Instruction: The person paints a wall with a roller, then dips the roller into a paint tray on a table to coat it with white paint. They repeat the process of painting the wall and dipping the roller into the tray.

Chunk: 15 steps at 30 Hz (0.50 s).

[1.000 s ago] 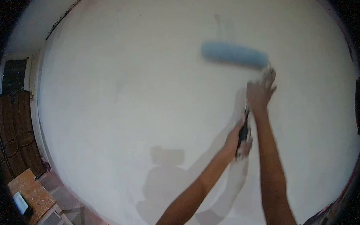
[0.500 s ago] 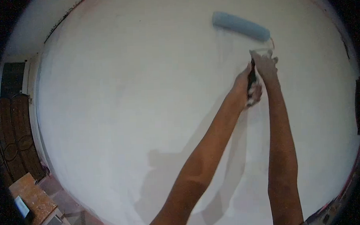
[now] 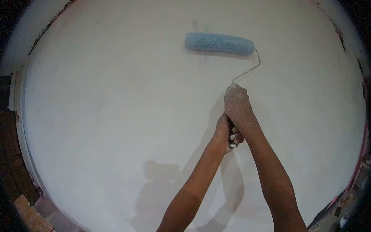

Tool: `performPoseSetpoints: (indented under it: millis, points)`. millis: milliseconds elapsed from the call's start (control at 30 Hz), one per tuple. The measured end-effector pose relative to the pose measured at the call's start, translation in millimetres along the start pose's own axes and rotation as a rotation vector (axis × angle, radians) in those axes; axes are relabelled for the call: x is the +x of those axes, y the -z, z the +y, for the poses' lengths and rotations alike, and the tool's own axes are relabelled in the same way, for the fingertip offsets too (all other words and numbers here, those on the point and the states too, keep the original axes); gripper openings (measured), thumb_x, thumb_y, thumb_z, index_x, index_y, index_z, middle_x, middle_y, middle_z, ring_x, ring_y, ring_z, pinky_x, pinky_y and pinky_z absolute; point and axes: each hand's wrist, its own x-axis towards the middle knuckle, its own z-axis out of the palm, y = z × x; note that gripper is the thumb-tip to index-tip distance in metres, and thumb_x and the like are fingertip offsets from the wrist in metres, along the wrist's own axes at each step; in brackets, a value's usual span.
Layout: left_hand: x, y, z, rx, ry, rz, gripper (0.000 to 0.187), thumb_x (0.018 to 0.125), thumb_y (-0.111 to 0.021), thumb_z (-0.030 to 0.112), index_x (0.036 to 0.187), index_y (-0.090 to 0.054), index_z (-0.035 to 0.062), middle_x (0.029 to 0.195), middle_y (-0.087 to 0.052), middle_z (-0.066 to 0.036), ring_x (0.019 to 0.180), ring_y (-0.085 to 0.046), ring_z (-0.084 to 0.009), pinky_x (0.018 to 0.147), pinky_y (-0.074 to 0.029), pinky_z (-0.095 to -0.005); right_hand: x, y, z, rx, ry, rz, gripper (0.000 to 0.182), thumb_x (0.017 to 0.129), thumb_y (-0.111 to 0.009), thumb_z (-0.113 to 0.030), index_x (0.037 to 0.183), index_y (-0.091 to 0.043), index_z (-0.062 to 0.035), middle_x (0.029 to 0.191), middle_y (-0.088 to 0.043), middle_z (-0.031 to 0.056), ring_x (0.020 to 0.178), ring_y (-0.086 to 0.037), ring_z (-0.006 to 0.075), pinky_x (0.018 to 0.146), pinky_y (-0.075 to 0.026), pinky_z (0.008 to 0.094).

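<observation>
A paint roller with a fluffy blue sleeve (image 3: 219, 43) lies against the white wall (image 3: 112, 118), its bent wire frame (image 3: 259, 61) running down to the dark handle. My right hand (image 3: 237, 101), speckled with white paint, is closed round the upper part of the handle. Just below it, my left hand (image 3: 225, 133) wraps the lower end, with its paint-smeared fingertips showing on the right side. Most of the handle is hidden by both hands. Faint grey marks (image 3: 195, 25) show on the wall just above the sleeve.
A brown carved door (image 3: 15, 156) stands at the far left. Below it is a paint-spattered wooden table (image 3: 33, 217) on the floor. The shadow (image 3: 159, 190) of a person falls across the lower wall. Small items (image 3: 343, 222) lie on the floor at lower right.
The roller has moved left and down in the view, and its sleeve is tilted less. My right hand, with fingers partly lifted before, is now closed round the handle.
</observation>
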Motion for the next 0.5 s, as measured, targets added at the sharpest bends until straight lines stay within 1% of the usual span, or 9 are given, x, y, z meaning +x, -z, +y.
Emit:
performPoseSetpoints:
  millis: [33, 133, 200, 267, 333, 367, 400, 467, 500]
  points:
    - [0, 5, 0, 0.019, -0.008, -0.007, 0.041, 0.089, -0.028, 0.045, 0.067, -0.041, 0.0127, 0.044, -0.034, 0.001, 0.030, -0.030, -0.0104, 0.028, -0.025, -0.0240, 3, 5, 0, 0.129, -0.049, -0.032, 0.021, 0.078, -0.050, -0.012, 0.090, -0.060, 0.0014, 0.090, -0.057, 0.0144, 0.089, -0.056, 0.0253, 0.073, -0.049, 0.0358]
    - [20, 4, 33, 0.103, -0.071, -0.071, 0.038, 0.088, -0.033, 0.042, 0.081, -0.050, 0.0091, 0.063, -0.048, -0.001, 0.047, -0.047, -0.0104, 0.036, -0.040, -0.0234, 37, 6, 2, -0.177, 0.180, 0.128, 0.019, 0.077, -0.050, -0.011, 0.086, -0.062, 0.0009, 0.087, -0.059, 0.0156, 0.087, -0.058, 0.0263, 0.075, -0.049, 0.0361]
    - [23, -30, 69, 0.240, -0.163, 0.065, 0.039, 0.086, -0.035, 0.046, 0.077, -0.049, 0.0110, 0.060, -0.047, 0.000, 0.045, -0.046, -0.0102, 0.035, -0.038, -0.0245, 95, 8, 11, -0.086, 0.077, 0.173, 0.017, 0.075, -0.050, -0.010, 0.081, -0.063, -0.0005, 0.083, -0.061, 0.0159, 0.080, -0.060, 0.0276, 0.071, -0.049, 0.0385]
    - [46, -40, 95, 0.214, -0.177, -0.016, 0.041, 0.089, -0.030, 0.043, 0.063, -0.041, 0.0142, 0.051, -0.042, 0.000, 0.035, -0.037, -0.0114, 0.030, -0.029, -0.0251, 135, 8, 24, -0.212, 0.218, 0.399, 0.017, 0.074, -0.050, -0.010, 0.076, -0.064, -0.0011, 0.079, -0.062, 0.0162, 0.074, -0.060, 0.0286, 0.070, -0.048, 0.0396]
    - [53, -59, 104, 0.137, -0.124, -0.080, 0.043, 0.089, -0.030, 0.045, 0.062, -0.041, 0.0134, 0.051, -0.043, 0.000, 0.034, -0.037, -0.0121, 0.030, -0.030, -0.0261, 142, 17, 25, -0.213, 0.232, 0.349, 0.017, 0.074, -0.050, -0.010, 0.076, -0.064, -0.0017, 0.079, -0.062, 0.0158, 0.073, -0.060, 0.0281, 0.067, -0.048, 0.0385]
    - [56, -75, 107, 0.099, -0.100, -0.112, 0.044, 0.089, -0.029, 0.045, 0.062, -0.041, 0.0130, 0.050, -0.043, -0.001, 0.034, -0.037, -0.0124, 0.030, -0.031, -0.0267, 151, 45, 48, -0.218, 0.242, 0.329, 0.017, 0.074, -0.050, -0.010, 0.077, -0.064, -0.0021, 0.078, -0.062, 0.0156, 0.073, -0.060, 0.0279, 0.065, -0.048, 0.0379]
    - [51, -68, 104, 0.078, -0.090, -0.126, 0.044, 0.089, -0.029, 0.045, 0.062, -0.041, 0.0129, 0.050, -0.043, -0.001, 0.034, -0.037, -0.0126, 0.030, -0.031, -0.0268, 138, 36, 43, -0.213, 0.269, 0.362, 0.016, 0.074, -0.050, -0.010, 0.076, -0.064, -0.0023, 0.077, -0.061, 0.0156, 0.073, -0.059, 0.0277, 0.065, -0.048, 0.0378]
    - [35, -44, 75, 0.111, -0.086, -0.093, 0.044, 0.089, -0.029, 0.045, 0.062, -0.042, 0.0127, 0.050, -0.043, -0.001, 0.034, -0.037, -0.0128, 0.030, -0.031, -0.0270, 88, 13, 29, -0.207, 0.314, 0.436, 0.016, 0.074, -0.050, -0.010, 0.074, -0.064, -0.0027, 0.076, -0.061, 0.0157, 0.073, -0.059, 0.0275, 0.066, -0.047, 0.0377]
    - [17, -25, 53, 0.135, -0.080, -0.058, 0.045, 0.089, -0.029, 0.045, 0.062, -0.042, 0.0126, 0.050, -0.043, -0.001, 0.033, -0.037, -0.0129, 0.030, -0.031, -0.0271, 54, 11, 13, -0.179, 0.271, 0.411, 0.016, 0.074, -0.050, -0.011, 0.071, -0.063, -0.0028, 0.071, -0.060, 0.0143, 0.075, -0.058, 0.0266, 0.069, -0.045, 0.0377]
